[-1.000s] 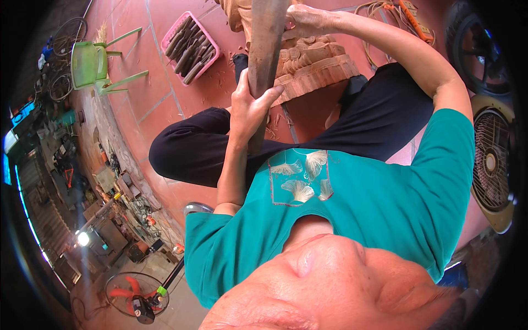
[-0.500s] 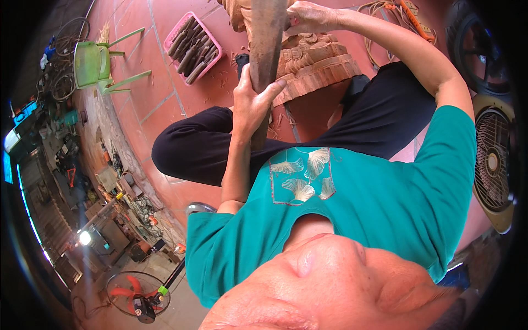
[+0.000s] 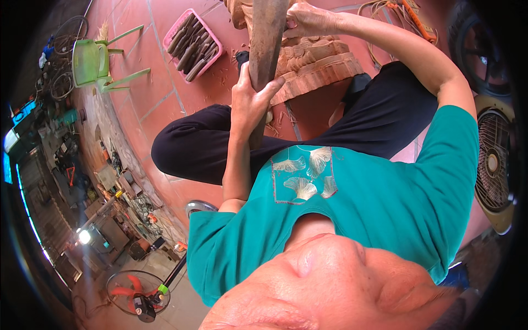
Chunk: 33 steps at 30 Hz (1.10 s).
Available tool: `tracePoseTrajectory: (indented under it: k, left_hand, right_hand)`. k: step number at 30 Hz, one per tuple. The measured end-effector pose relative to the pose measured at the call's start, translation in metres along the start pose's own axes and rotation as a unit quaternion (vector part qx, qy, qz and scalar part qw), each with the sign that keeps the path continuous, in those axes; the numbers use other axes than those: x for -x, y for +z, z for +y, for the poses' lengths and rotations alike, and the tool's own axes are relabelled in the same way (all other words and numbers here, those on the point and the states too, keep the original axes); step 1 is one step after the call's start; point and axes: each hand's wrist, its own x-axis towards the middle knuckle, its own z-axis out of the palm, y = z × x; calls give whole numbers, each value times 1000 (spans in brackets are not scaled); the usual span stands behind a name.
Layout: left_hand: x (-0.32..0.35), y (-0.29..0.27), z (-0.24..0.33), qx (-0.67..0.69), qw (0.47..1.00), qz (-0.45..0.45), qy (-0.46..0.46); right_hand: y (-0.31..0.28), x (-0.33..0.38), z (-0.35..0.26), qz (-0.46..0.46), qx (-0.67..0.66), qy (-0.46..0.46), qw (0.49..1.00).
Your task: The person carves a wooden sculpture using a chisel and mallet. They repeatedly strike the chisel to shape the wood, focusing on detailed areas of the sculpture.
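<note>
A long, thick, worn brown wooden bar [image 3: 268, 41] stands between me and a carved block of reddish wood [image 3: 313, 63] on the floor. My left hand [image 3: 254, 99] is closed around the bar's lower part, thumb across its near side and most fingers hidden behind. At the far end my right hand [image 3: 308, 21] is curled closed beside the bar, over the carving. What lies in its fingers is hidden. The carving has layered relief and a ridged lower edge, and the bar covers part of it.
A pink basket [image 3: 219, 48] of dark tool handles is on the tiled floor to the left, near a green chair [image 3: 88, 63]. Wood shavings lie around. An orange power strip [image 3: 418, 22] with cables is far right. Fans stand at right [image 3: 492, 159] and lower left [image 3: 137, 294].
Both hands keep nearly the same places and grips. The bar and my left hand have shifted very slightly to the left.
</note>
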Motion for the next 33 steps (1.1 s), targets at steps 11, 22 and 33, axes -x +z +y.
tracePoseTrajectory:
  k: [11, 22, 33]
  left_hand:
    - [2, 3, -6, 20, 998, 40, 34]
    - [14, -9, 6, 153, 981, 88, 79]
    - [11, -8, -9, 42, 999, 21, 23]
  right_hand:
    - [5, -1, -4, 37, 2, -21, 999]
    - [3, 2, -10, 40, 11, -13, 999]
    - [10, -4, -13, 38, -36, -44, 998]
